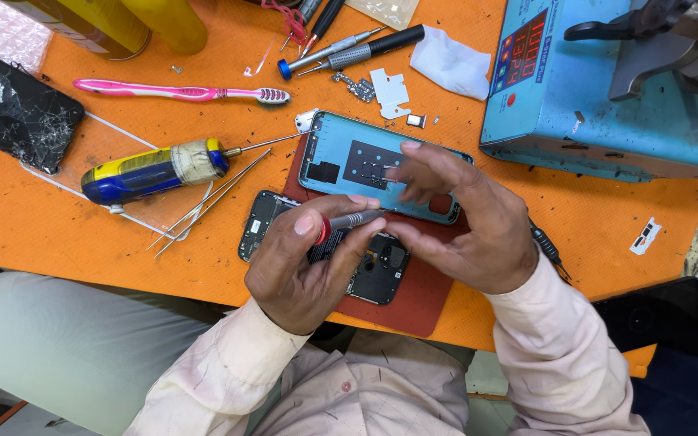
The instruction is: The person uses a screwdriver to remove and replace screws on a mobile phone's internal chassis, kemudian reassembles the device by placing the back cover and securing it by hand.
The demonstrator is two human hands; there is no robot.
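An opened black phone [369, 270] lies face down on a dark red mat [414, 303], near the front edge of the orange surface [58, 234]; its back is off, showing a dark inner frame, a round camera cluster and a pale label strip, and both hands partly cover it. The left hand [300, 270] is curled shut around a slim grey screwdriver with a red cap [341, 222], thumb pressed on the cap, the shaft running rightward toward the other hand. The right hand [466, 230] hovers over the phone with its fingers [414, 173] bent and loosely gathered near the screwdriver's tip; whether they pinch anything cannot be told. Just behind the phone, overlapping the mat, rests one light blue back cover [349, 153], inner side up, with black patches on it. Counted across the surface: two opened phone parts on the mat, one cracked black phone [14, 109] at the far left, one pink toothbrush [179, 93], one thick blue-and-yellow-handled tool [151, 171] wrapped in pale tape, one pair of thin metal tweezers [208, 202], two more precision screwdrivers [349, 52] lying side by side near the back, one white cloth scrap [450, 64], one small circuit piece [353, 85], and two yellow cans [123, 24] at the back edge. One light blue machine with a red digit display [599, 105] stands at the right.
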